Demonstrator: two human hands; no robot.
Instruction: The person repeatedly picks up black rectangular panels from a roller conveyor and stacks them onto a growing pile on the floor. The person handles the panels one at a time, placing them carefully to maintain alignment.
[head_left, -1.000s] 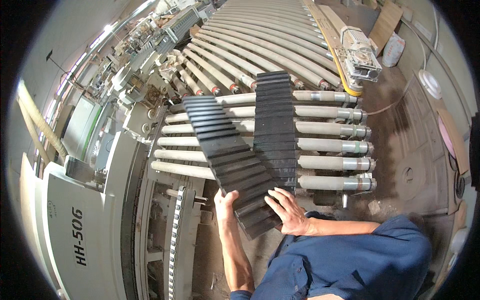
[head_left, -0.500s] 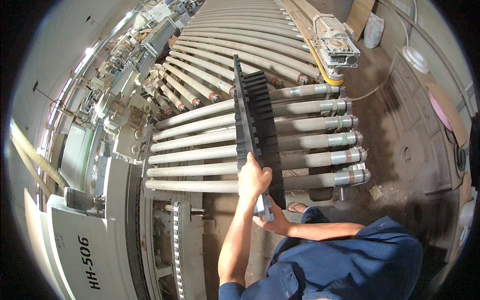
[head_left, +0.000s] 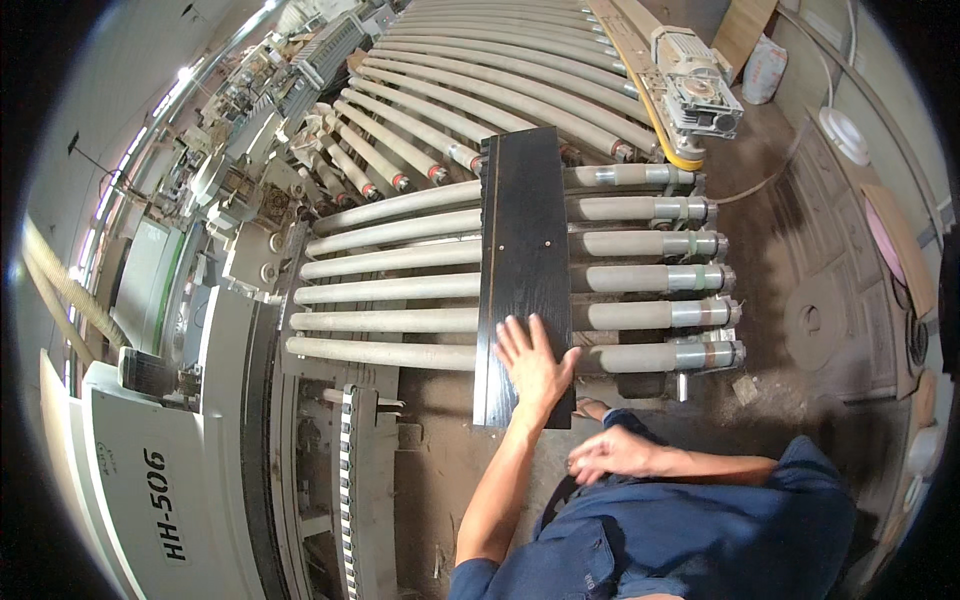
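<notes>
A long black panel [head_left: 525,215] with a wood-like grain and two small light dots lies flat across the conveyor rollers [head_left: 390,290]. Its near end juts past the closest roller. My left hand [head_left: 535,368] rests palm down on the near part of the panel, fingers spread and gripping nothing. Close to my body, to the right of the panel's near end, my right hand [head_left: 612,453] is off the panel. Its fingers are loosely bent, slightly apart, and nothing shows in them.
A white machine housing [head_left: 150,470] stands at the left, beside a slatted chain rail [head_left: 347,490]. Further rollers curve away at the back. A motor [head_left: 690,85] sits on a yellow-edged beam at the back right. Below the rollers on the right, the floor [head_left: 755,390] holds some debris.
The black panel has gone from tilted on edge in both hands to flat on the rollers. My left hand has opened onto it. My right hand has let go and drawn back to the right.
</notes>
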